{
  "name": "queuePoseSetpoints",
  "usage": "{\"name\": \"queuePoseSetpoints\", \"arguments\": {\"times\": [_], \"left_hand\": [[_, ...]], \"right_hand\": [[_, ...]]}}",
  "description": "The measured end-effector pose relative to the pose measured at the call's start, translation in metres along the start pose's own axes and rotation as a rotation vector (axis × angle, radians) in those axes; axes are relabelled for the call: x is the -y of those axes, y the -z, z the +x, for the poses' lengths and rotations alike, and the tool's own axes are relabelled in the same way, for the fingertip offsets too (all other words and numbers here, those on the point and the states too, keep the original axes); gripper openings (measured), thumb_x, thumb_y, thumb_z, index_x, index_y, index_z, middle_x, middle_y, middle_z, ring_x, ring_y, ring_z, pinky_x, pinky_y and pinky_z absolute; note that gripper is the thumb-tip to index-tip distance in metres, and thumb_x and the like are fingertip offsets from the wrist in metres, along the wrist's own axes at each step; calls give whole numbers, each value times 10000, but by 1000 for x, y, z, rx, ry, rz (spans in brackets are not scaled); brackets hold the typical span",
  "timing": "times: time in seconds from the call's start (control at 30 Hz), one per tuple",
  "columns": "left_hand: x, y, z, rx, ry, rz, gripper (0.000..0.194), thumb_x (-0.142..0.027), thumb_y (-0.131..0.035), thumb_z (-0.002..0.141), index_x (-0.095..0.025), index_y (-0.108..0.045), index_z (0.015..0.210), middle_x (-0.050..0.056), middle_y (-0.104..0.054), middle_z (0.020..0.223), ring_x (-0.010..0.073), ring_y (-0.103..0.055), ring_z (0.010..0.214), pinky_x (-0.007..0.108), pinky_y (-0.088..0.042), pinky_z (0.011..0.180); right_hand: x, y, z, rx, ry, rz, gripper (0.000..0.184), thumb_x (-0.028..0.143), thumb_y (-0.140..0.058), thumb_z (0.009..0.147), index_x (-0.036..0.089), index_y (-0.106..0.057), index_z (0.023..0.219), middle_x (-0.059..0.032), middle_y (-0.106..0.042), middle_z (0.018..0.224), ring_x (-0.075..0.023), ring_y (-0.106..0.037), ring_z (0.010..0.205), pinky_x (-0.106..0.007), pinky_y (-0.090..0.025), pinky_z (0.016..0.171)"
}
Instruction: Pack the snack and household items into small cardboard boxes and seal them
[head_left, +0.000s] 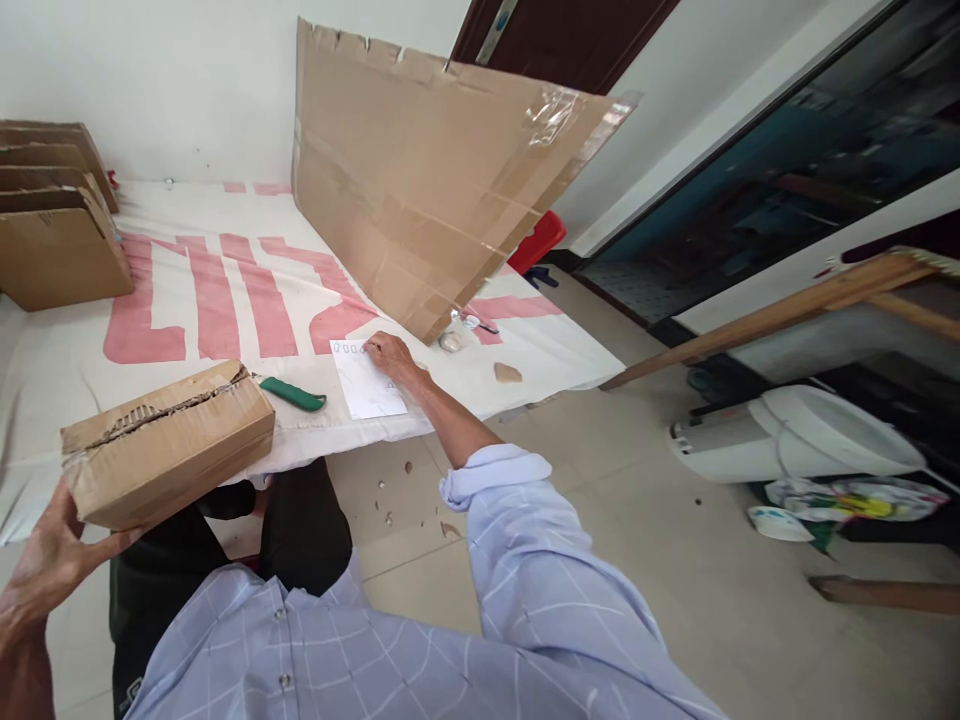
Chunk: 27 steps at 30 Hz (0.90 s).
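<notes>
- The sheet of white paper (pixel 358 393) lies flat on the bench (pixel 442 395), under the fingers of the right hand (pixel 393 358).
- A row of small outlined shapes runs along its top, left of those fingers, and another small mark sits below the hand. Most of the lower part looks bare, so I judge the marking partway along; the marks are too small to read.
- The right fingers are drawn together in a pinch, at the end of the row, around what looks like a pen (pixel 373 347); little of it shows.
- The left hand (pixel 56 552) grips the near left end of a small cardboard box (pixel 176 440), the thumb along its lower edge and the other fingers partly hidden. The box's torn top seam faces up.
- Between the box and the paper, left of the right fingers, lies a green-handled tool (pixel 292 393), its other end not visible.
- Just beyond the right hand, a large cardboard sheet (pixel 420 180) stands tilted; near its low corner sits a clear round item (pixel 450 342), with a cardboard scrap (pixel 508 372) to the right.
- Well beyond the left fingers, folded cardboard boxes (pixel 64 250) stand together.
</notes>
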<state>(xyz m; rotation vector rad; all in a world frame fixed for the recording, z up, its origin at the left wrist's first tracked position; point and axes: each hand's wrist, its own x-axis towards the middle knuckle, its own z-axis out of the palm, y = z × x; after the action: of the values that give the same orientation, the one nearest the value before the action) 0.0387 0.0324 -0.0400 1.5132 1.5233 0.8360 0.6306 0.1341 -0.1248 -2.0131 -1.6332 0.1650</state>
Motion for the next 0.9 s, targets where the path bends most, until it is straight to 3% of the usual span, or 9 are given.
{"name": "queuePoseSetpoints", "arguments": {"times": [0.2, 0.33, 0.43, 0.6, 0.9], "left_hand": [[23, 3, 1, 17, -130, -118, 1165, -489, -1112, 430, -326, -640, 1483, 106, -732, 1441, 453, -626, 1463, 645, -537, 1221], [29, 3, 4, -58, -356, -279, 1196, -356, -1123, 453, -361, -591, 1524, 106, -648, 1575, 386, -598, 1498, 484, -615, 1162], [26, 3, 4, -63, -493, -310, 1053, -309, -1101, 544, -333, -591, 1465, 125, -633, 1575, 347, -626, 1461, 420, -646, 1078], [10, 6, -2, -11, -506, -176, 850, -384, -1056, 643, -277, -605, 1354, 174, -530, 1650, 390, -576, 1516, 512, -616, 1125], [-8, 12, -16, 76, -458, 27, 878, -498, -989, 735, -281, -583, 1482, 183, -455, 1620, 419, -523, 1528, 603, -603, 1133]], "right_hand": [[21, 3, -31, -185, -9, 85, 337, 203, -410, 1002, 212, -745, 1035, -126, -790, 1119, -264, -694, 1017, -387, -550, 959], [50, -5, -58, -218, 93, 219, 290, 278, -456, 1007, 221, -738, 1043, -115, -780, 1108, -261, -711, 1003, -375, -581, 870], [76, -9, -74, -235, 179, 360, 241, 336, -514, 1004, 233, -732, 1019, -97, -773, 1060, -256, -709, 969, -365, -588, 798], [126, -10, -102, -163, 278, 492, 214, 381, -571, 1031, 243, -733, 1006, -71, -764, 1009, -236, -708, 926, -350, -597, 766], [203, 5, -144, -94, 451, 639, 184, 381, -621, 1068, 251, -749, 1046, -74, -760, 1034, -235, -720, 948, -366, -608, 777]]}}
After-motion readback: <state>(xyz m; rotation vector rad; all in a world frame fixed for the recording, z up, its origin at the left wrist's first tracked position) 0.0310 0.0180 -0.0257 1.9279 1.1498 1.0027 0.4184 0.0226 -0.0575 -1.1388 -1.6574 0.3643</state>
